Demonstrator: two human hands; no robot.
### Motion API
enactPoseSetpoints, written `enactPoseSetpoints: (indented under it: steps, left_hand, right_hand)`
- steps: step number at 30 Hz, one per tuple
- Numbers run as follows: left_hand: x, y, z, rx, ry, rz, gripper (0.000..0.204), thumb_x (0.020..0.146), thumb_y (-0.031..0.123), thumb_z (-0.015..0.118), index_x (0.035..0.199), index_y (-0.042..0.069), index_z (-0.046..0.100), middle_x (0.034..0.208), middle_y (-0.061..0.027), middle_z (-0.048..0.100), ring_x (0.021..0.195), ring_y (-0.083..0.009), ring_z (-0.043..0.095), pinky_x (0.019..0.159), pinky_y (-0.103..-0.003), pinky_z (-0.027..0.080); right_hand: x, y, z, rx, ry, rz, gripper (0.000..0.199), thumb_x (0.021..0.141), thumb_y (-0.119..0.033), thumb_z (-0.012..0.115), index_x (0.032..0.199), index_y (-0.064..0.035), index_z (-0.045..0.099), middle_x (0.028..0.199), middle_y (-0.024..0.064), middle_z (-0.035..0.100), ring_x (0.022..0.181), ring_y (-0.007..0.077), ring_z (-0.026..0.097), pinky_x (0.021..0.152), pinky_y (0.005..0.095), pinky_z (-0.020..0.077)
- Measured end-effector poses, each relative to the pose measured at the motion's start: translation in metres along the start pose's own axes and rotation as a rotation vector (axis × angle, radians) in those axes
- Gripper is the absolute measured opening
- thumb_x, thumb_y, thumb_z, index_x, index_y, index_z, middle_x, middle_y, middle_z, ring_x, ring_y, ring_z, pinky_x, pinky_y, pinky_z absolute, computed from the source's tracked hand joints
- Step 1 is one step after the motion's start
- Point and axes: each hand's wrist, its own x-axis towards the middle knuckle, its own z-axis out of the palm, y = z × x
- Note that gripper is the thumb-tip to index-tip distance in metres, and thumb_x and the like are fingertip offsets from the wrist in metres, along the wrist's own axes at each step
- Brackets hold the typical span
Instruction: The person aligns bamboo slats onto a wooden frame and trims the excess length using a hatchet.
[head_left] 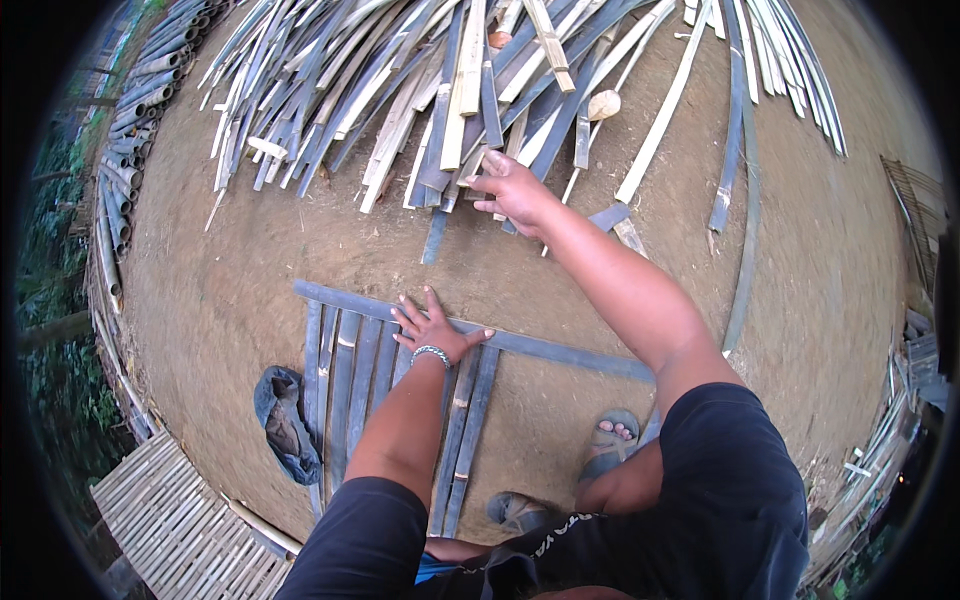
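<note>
My left hand [438, 330] lies flat with its fingers spread. It rests across a grey-blue bamboo cross strip [560, 350] and the upper ends of several bamboo slats [345, 370] laid side by side on the ground. Farther off, my right arm stretches to the near ends of a big pile of split bamboo strips [395, 110]. There my right hand [515, 192] has its fingers apart, close to or touching the strip ends, with no strip visibly gripped.
A dark cloth cap-like item [287, 425] lies left of the slats. Cut bamboo poles [150, 90] line the far left, and a slatted bamboo platform [185, 515] stands at the lower left. Long single strips [735, 150] lie at the right. My sandalled foot [612, 440] is beside the slats.
</note>
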Motion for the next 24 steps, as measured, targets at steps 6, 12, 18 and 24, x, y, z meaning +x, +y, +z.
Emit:
enactPoseSetpoints:
  steps: [6,12,18,24]
  left_hand:
    - [0.004,0.003,0.004,0.005,0.002,0.006,0.158,0.054,0.084,0.083,0.167,0.02,-0.008,0.169,-0.0273,-0.02,0.155,-0.0468,-0.021,0.122,-0.068,0.003]
    - [0.004,-0.002,0.004,-0.007,0.017,0.014,0.159,0.052,0.084,0.083,0.167,0.021,-0.008,0.169,-0.0272,-0.019,0.155,-0.0473,-0.021,0.122,-0.069,0.002]
    - [0.005,0.001,0.005,0.002,0.025,0.019,0.159,0.052,0.085,0.082,0.167,0.019,-0.007,0.169,-0.0278,-0.018,0.155,-0.0479,-0.02,0.122,-0.069,0.003]
    - [0.002,-0.001,0.002,0.008,0.009,-0.001,0.159,0.053,0.085,0.081,0.167,0.019,-0.007,0.169,-0.0277,-0.018,0.155,-0.0477,-0.02,0.123,-0.068,0.003]
  right_hand:
    - [-0.012,0.021,-0.029,-0.172,0.086,-0.03,0.073,0.096,-0.016,0.068,0.157,0.0036,0.034,0.159,0.0181,0.041,0.12,0.023,0.062,0.092,0.0348,0.0543]
    - [-0.021,0.05,-0.052,-0.293,0.625,-0.051,0.065,0.092,-0.017,0.074,0.146,0.0039,0.044,0.122,0.0182,0.064,0.105,0.0223,0.062,0.091,0.035,0.0517]
    - [0.024,0.051,-0.053,-0.142,0.551,0.005,0.073,0.087,-0.026,0.081,0.139,0.0107,0.044,0.125,0.025,0.065,0.119,0.0309,0.064,0.101,0.0421,0.0498]
    - [0.024,0.037,-0.057,-0.064,0.505,-0.019,0.076,0.078,-0.017,0.088,0.133,0.0091,0.043,0.129,0.0261,0.063,0.117,0.0327,0.065,0.099,0.039,0.0521]
